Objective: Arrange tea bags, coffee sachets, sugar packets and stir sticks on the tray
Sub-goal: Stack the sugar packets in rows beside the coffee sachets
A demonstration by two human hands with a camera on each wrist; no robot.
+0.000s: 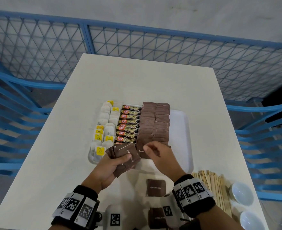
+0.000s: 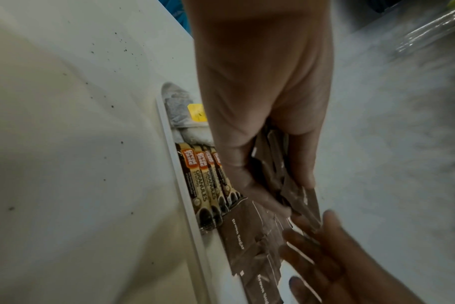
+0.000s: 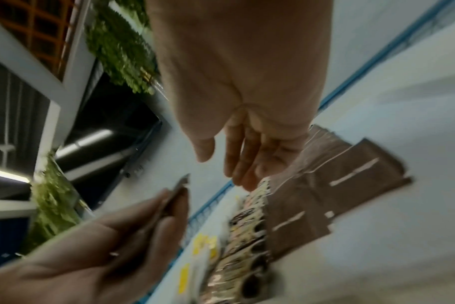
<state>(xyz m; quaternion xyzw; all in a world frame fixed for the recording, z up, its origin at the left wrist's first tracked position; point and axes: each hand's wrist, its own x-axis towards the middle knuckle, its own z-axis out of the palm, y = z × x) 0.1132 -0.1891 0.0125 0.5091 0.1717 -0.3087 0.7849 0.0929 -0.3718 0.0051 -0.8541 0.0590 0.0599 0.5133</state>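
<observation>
Left hand (image 1: pixel 111 165) gripping sugar packets (image 1: pixel 124 157), right hand (image 1: pixel 160 156) fingers (image 3: pixel 243 156) relaxed.

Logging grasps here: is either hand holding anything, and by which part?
The left hand grips a fanned stack of brown sugar packets by its near end. The right hand holds nothing, fingers relaxed.

Left hand (image 1: pixel 109 168) grips a fanned stack of brown sugar packets (image 1: pixel 125 156) over the tray's (image 1: pixel 181 130) near edge. Right hand (image 1: pixel 158 155), fingers loose, hovers just beside it over the sugar rows (image 1: pixel 154 123). Tray order from left edge: tea bags (image 1: pixel 104 127), coffee sachets (image 1: pixel 128 124), sugar. Stir sticks (image 1: pixel 215 186) and two white bowls (image 1: pixel 241 193) at the table's (image 1: pixel 53 163) near right corner.
</observation>
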